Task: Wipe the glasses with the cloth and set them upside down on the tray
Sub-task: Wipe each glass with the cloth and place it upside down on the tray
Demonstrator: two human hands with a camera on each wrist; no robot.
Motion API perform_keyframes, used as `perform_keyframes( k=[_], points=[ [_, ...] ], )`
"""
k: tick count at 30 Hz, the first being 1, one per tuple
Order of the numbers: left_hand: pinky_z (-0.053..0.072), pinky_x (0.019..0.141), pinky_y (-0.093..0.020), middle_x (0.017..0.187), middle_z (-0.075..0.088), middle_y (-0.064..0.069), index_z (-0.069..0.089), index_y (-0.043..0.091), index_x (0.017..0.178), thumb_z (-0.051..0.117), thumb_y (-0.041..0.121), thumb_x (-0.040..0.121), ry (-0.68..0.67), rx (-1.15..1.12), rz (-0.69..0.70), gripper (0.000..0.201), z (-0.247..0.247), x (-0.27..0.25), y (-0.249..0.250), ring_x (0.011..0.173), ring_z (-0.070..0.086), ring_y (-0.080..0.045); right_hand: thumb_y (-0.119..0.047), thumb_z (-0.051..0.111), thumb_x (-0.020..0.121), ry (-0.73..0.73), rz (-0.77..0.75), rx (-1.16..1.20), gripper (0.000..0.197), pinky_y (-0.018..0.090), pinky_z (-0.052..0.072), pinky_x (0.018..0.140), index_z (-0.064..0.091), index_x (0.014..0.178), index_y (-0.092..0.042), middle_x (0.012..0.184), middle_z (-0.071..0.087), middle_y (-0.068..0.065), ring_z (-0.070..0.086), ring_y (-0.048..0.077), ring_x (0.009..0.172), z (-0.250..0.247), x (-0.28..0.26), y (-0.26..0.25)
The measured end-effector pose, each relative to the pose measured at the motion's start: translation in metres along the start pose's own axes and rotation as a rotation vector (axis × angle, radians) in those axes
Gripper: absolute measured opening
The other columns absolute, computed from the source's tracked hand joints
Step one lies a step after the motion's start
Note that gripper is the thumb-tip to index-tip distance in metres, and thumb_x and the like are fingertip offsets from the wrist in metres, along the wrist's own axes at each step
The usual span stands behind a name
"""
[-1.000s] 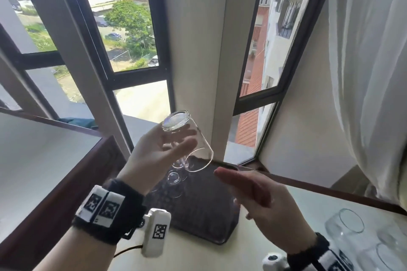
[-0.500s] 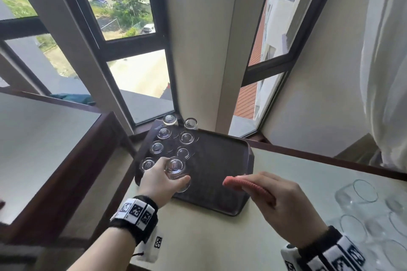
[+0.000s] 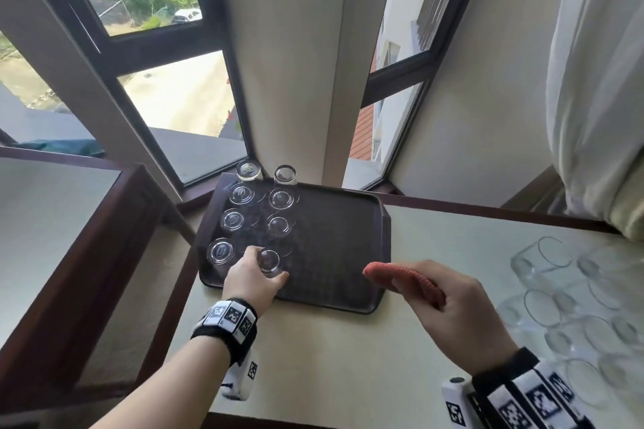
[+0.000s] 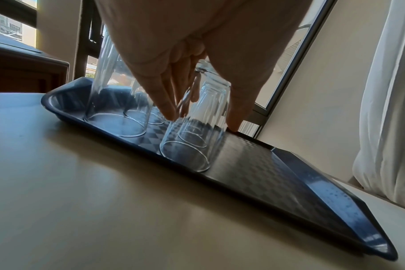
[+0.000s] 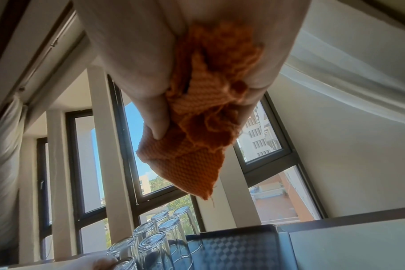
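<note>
Now eight upturned glasses (image 3: pixel 278 199) on one tray (image 3: pixel 348 254), left hand (image 3: pixel 249 277) gripping one, right hand (image 3: pixel 449 303) clutching cloth (image 3: pixel 404 277).

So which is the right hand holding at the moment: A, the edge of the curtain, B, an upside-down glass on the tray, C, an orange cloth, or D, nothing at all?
C: the right hand grips a bunched orange cloth above the table, while the left hand holds the upside-down glass on the tray.
</note>
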State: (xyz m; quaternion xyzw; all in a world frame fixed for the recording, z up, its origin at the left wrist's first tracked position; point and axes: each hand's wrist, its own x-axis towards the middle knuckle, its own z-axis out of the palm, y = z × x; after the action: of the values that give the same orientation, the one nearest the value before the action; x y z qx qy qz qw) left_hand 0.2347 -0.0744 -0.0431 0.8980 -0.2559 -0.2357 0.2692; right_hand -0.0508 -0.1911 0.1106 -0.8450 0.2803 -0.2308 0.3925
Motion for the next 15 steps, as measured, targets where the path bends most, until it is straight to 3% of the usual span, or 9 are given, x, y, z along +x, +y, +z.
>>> perform_keyframes(
  k=[4, 7, 9, 11, 13, 15],
  points=[
    [0.052, 0.093, -0.033, 0.100, 0.069, 0.007, 0.057, 0.022, 0.119, 0.091, 0.037, 0.078, -0.010, -0.023, -0.005, 0.055, 0.001, 0.001, 0.001, 0.105, 0.070, -0.025, -0.013, 0.071, 0.094, 0.030, 0.039, -0.019, 0.029, 0.028, 0.057, 0.086, 0.074, 0.114, -0.034, 0.106, 0.074, -0.023, 0.071, 0.002, 0.100, -0.002, -0.008, -0.002],
    [0.049, 0.101, -0.036, 0.120, 0.070, -0.002, 0.052, 0.017, 0.136, 0.094, 0.038, 0.075, -0.008, -0.039, -0.029, 0.076, -0.001, -0.005, 0.006, 0.117, 0.066, -0.027, -0.014, 0.071, 0.094, 0.052, 0.069, -0.044, 0.029, 0.029, 0.057, 0.084, 0.074, 0.114, -0.035, 0.104, 0.074, -0.021, 0.072, 0.004, 0.097, -0.007, -0.016, 0.002],
    [0.043, 0.113, -0.043, 0.138, 0.058, -0.012, 0.044, 0.011, 0.147, 0.094, 0.043, 0.074, 0.045, -0.003, -0.048, 0.093, -0.004, -0.018, 0.015, 0.132, 0.054, -0.033, -0.014, 0.072, 0.093, 0.085, 0.098, -0.088, 0.029, 0.031, 0.058, 0.079, 0.073, 0.113, -0.036, 0.099, 0.074, -0.020, 0.072, 0.006, 0.092, -0.013, -0.023, 0.008],
    [0.037, 0.118, -0.052, 0.146, 0.041, -0.019, 0.037, 0.012, 0.152, 0.089, 0.048, 0.078, 0.135, -0.001, -0.049, 0.097, -0.007, -0.041, 0.033, 0.140, 0.036, -0.038, -0.014, 0.073, 0.091, 0.129, 0.130, -0.118, 0.029, 0.031, 0.057, 0.074, 0.073, 0.111, -0.035, 0.094, 0.073, -0.018, 0.071, 0.006, 0.086, -0.022, -0.033, 0.014],
    [0.038, 0.115, -0.055, 0.141, 0.037, -0.015, 0.038, 0.020, 0.148, 0.085, 0.049, 0.081, 0.178, -0.058, 0.021, 0.086, -0.006, -0.068, 0.056, 0.138, 0.031, -0.034, -0.012, 0.073, 0.090, 0.176, 0.154, -0.128, 0.030, 0.030, 0.058, 0.074, 0.073, 0.111, -0.034, 0.093, 0.073, -0.018, 0.071, 0.006, 0.085, -0.033, -0.042, 0.020],
    [0.041, 0.111, -0.049, 0.125, 0.046, -0.007, 0.048, 0.021, 0.139, 0.086, 0.044, 0.081, 0.148, -0.115, 0.187, 0.073, 0.007, -0.089, 0.080, 0.124, 0.042, -0.030, -0.012, 0.072, 0.091, 0.216, 0.180, -0.109, 0.030, 0.028, 0.058, 0.079, 0.074, 0.113, -0.033, 0.097, 0.074, -0.021, 0.071, 0.004, 0.091, -0.045, -0.051, 0.025]
  ],
)
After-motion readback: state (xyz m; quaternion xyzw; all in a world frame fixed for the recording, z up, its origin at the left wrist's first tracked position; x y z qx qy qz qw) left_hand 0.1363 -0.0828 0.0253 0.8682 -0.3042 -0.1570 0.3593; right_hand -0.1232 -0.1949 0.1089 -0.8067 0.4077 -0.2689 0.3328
